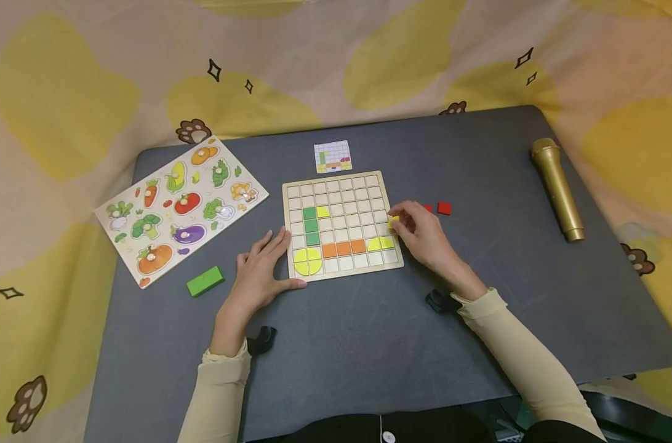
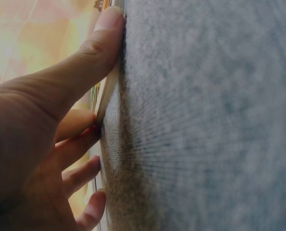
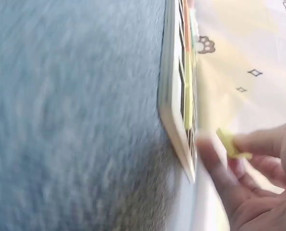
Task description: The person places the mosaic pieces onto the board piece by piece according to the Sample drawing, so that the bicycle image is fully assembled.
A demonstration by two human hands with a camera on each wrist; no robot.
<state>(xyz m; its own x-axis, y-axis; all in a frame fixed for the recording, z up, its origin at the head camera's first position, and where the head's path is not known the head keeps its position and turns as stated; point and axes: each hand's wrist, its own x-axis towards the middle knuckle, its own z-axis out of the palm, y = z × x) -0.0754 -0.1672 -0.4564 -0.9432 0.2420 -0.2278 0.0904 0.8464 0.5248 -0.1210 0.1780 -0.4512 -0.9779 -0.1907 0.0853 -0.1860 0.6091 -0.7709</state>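
A wooden grid board (image 1: 351, 221) lies on the table between the hands. Green squares (image 1: 311, 226) form a column in it, and orange squares (image 1: 343, 248) make a row. Yellow quarter-round tiles (image 1: 308, 261) form a circle at the near left corner, with more at the right and beside the green column. My left hand (image 1: 258, 271) touches the board's left and near edges with spread fingers and thumb. Just over the right edge, my right hand (image 1: 423, 235) pinches a small yellow tile (image 3: 227, 142) between thumb and fingers; its shape is partly hidden.
Behind the board lies a pattern card (image 1: 333, 157). A vegetable puzzle board (image 1: 170, 243) and a green block (image 1: 205, 281) are at left. Red tiles (image 1: 444, 208) lie beyond the right hand, one partly hidden. At far right lies a gold microphone (image 1: 557, 189).
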